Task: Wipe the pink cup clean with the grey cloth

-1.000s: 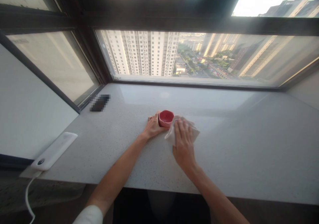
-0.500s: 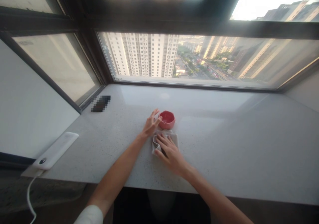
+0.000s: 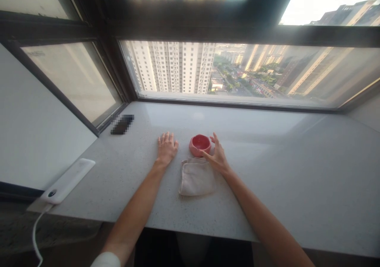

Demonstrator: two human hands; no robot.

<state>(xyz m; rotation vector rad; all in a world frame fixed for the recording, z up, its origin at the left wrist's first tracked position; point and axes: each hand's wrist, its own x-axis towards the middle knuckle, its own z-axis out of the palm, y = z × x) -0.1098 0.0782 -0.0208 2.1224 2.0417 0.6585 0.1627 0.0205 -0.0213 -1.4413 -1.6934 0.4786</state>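
Note:
A small red bowl [image 3: 200, 144] stands on the pale speckled sill [image 3: 282, 180]. Just in front of it lies a folded whitish cloth [image 3: 197, 178], its back edge close to the bowl. My left hand [image 3: 167, 147] rests palm down on the sill, left of the bowl, with its fingers spread and nothing in it. At the bowl's right side is my right hand [image 3: 216, 156], thumb and fingers apart, the thumb by the bowl's front rim. Whether that thumb touches the bowl is hard to tell.
A blurred dark object [image 3: 122, 124] lies at the back left by the window frame. On the left edge sits a white power-strip-like device [image 3: 69, 180] with a white cable [image 3: 35, 235] hanging down. Large windows [image 3: 237, 69] border the sill behind.
My left hand has moved left, away from the bowl, and lies flat. My right hand has left the cloth and moved up to the bowl's right side. The cloth now lies flatter and fully exposed.

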